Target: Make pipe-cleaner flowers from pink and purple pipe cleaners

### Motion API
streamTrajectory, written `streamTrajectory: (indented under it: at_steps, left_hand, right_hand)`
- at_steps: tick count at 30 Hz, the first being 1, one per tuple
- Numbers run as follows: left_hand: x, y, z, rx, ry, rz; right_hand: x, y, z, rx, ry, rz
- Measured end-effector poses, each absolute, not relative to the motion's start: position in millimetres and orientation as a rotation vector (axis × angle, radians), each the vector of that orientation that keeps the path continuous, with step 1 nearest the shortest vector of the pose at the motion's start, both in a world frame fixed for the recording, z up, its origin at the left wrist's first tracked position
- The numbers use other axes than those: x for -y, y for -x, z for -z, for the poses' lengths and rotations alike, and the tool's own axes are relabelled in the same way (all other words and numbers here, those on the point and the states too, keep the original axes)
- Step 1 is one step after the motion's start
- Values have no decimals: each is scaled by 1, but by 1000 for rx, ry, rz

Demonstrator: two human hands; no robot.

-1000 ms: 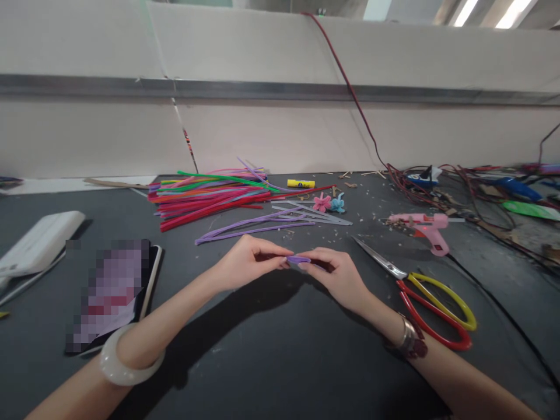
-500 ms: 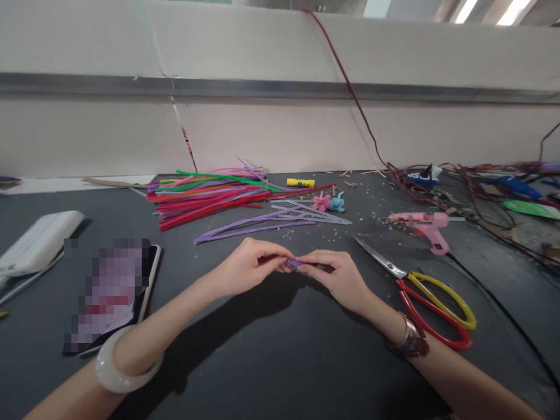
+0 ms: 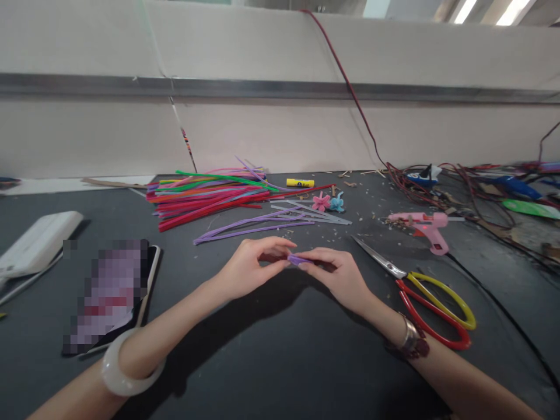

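Purple pipe-cleaner piece [image 3: 298,260], short, held above the dark worktop [image 3: 306,364] between both hands; head view, the only view. Left hand [image 3: 250,269] pinches one end between thumb and fingertips, and right hand [image 3: 336,277] pinches the other end the same way, so both grips are clamped on the piece, with the fingers hiding part of it. Pale stone bangle [image 3: 131,364] around left wrist; metal cuff [image 3: 410,339] around right wrist. Just beyond the hands lie two long lavender pipe cleaners [image 3: 254,230], with grey strips [image 3: 310,213] beside them. Pink flower shape [image 3: 321,202] and blue flower shape [image 3: 336,203] sit side by side, touching or nearly so, at the far end of those strips. Further left, a large multicoloured pipe-cleaner bundle [image 3: 205,198] lies in a loose heap; yellow glue stick [image 3: 300,182] lies behind it, near the wall. To the right of the hands are steel scissors [image 3: 406,286] with red and yellow handles, their blades pointing toward right hand, and a pink hot glue gun [image 3: 424,228] on its side, a small red light showing. Left of the hands: phone [image 3: 111,297] with its screen pixelated, and a white rectangular block [image 3: 37,245] near the worktop edge. Small wood shavings [image 3: 332,239] are scattered about the middle. Far right — a tangle of dark red wires [image 3: 441,189]. Behind everything, a pale wall panel [image 3: 262,134] with a metal rail [image 3: 262,87].
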State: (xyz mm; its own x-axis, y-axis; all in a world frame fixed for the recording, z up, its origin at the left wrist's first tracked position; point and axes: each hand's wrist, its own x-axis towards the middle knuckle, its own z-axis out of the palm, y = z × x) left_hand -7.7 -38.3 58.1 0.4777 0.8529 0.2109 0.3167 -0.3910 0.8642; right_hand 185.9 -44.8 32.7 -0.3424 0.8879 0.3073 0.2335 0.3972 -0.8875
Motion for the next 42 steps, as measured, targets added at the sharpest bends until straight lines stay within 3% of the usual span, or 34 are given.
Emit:
streamTrajectory:
  at_steps: [17,33,42]
  left_hand:
    - [42,5,-57,-955,-2081,-1058]
    - [51,-9,-41,-1076,-1866,-1060]
    - [49,-12,-24,-1024,-1538,-993]
  right_hand:
    - [47,-185,-33,1796,939,-868]
    - [48,-183,-32,1670,997,-1034]
    - [43,-183,-26,1624,1085,-1288]
